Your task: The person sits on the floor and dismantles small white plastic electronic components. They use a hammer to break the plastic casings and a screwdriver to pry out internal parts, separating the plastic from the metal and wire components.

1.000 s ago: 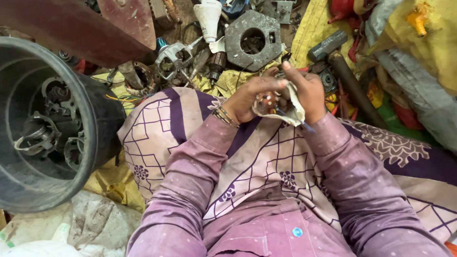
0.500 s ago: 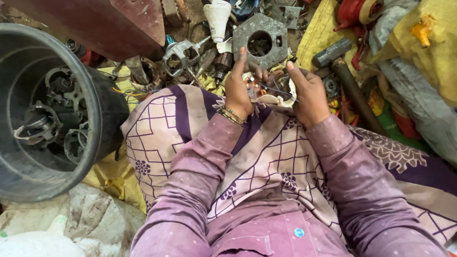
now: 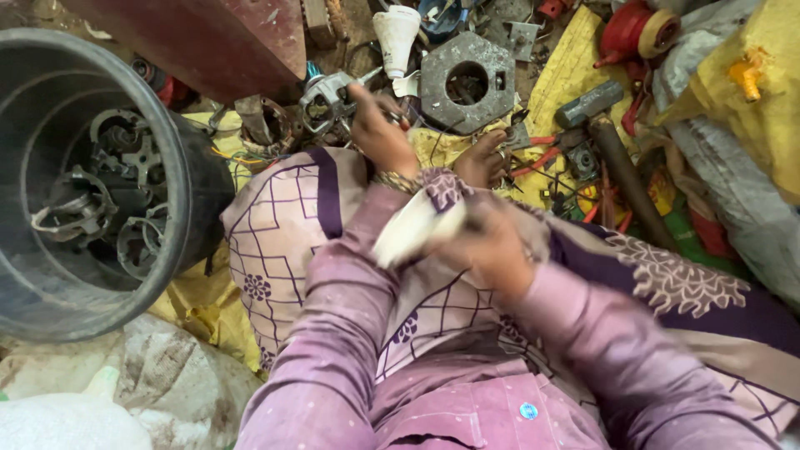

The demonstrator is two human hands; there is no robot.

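Note:
My left hand, with a bangle at the wrist, is stretched forward over my knee into the scrap pile. Its fingers touch the clutter beside a silvery metal bracket; whether they grip anything is unclear. My right hand is blurred and sits over my lap, closed on a white, flat curved piece. My bare foot shows just beyond it.
A large black tub with several metal rings and frames stands at left. Ahead lie a grey hexagonal plate with a round hole, a white funnel-shaped part, a hammer, a dark red metal sheet and yellow sacking.
Both hands were together at my knee on a small part. Now my left hand has reached forward to the pile, and my right hand has drawn back to my lap with the white piece.

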